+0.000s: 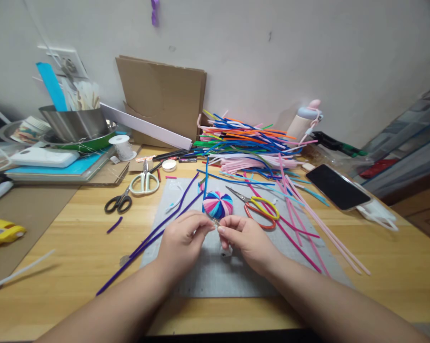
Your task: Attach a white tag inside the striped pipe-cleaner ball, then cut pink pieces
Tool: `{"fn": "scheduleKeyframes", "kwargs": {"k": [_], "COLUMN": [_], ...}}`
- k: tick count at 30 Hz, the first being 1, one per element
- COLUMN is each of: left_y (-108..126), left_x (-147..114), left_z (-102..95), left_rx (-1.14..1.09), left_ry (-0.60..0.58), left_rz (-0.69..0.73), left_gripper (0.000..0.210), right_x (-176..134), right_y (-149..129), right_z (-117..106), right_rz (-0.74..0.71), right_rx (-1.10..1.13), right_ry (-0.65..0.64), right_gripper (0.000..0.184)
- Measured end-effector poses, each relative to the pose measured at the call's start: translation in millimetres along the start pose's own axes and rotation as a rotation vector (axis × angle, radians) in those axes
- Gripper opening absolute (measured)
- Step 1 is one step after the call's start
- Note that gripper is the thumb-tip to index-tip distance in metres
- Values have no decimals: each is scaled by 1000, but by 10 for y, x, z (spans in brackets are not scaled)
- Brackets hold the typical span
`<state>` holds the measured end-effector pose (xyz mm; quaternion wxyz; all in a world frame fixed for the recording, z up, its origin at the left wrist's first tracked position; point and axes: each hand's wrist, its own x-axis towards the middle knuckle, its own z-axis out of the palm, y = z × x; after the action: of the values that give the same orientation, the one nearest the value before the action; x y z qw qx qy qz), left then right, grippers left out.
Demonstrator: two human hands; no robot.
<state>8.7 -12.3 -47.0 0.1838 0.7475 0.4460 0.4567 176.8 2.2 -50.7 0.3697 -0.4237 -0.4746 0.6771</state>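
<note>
My left hand (186, 236) and my right hand (244, 238) meet above the grey cutting mat (196, 283), fingertips pinched close together. Between them is a small greyish piece (215, 221), too small to name. Just beyond the fingertips sits a round ball of pink, blue and white pipe cleaners (217, 205). A small white object (226, 251) shows under my right hand, partly hidden. Scissors with red and yellow handles (261, 209) lie open to the right of the ball. Purple pipe cleaners (146, 240) stretch along the left side of the mat.
A heap of coloured pipe cleaners (246, 143) lies at the back, with pink ones (325, 226) on the right. White-handled scissors (144, 182), black scissors (118, 203) and a spool (123, 147) are at left. A phone (338, 186) rests right; a yellow glue gun (2, 234) far left.
</note>
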Motion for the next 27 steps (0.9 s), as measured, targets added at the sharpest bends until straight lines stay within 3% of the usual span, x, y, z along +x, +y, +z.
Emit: {"fn": "scheduleKeyframes", "kwargs": {"k": [8,11,15,27], "left_y": [-9,-24,-41,-68], "left_x": [14,31,63,79], "left_z": [-18,-12,0,-12], "left_rx": [-17,-58,-108,-36], "left_ry": [-44,-73,-162,-196], "left_rz": [4,-58,-96,-70], "left_gripper": [12,5,23,5], "right_x": [-3,5,11,24], "right_y": [12,8,-4,-35], "right_z": [-8,-22,-37,-74], "right_rz": [10,10,1,-4], "right_rx": [11,15,-35,-281], "right_ry": [-14,-17,-24,-58], "right_gripper": [28,28,28,17]}}
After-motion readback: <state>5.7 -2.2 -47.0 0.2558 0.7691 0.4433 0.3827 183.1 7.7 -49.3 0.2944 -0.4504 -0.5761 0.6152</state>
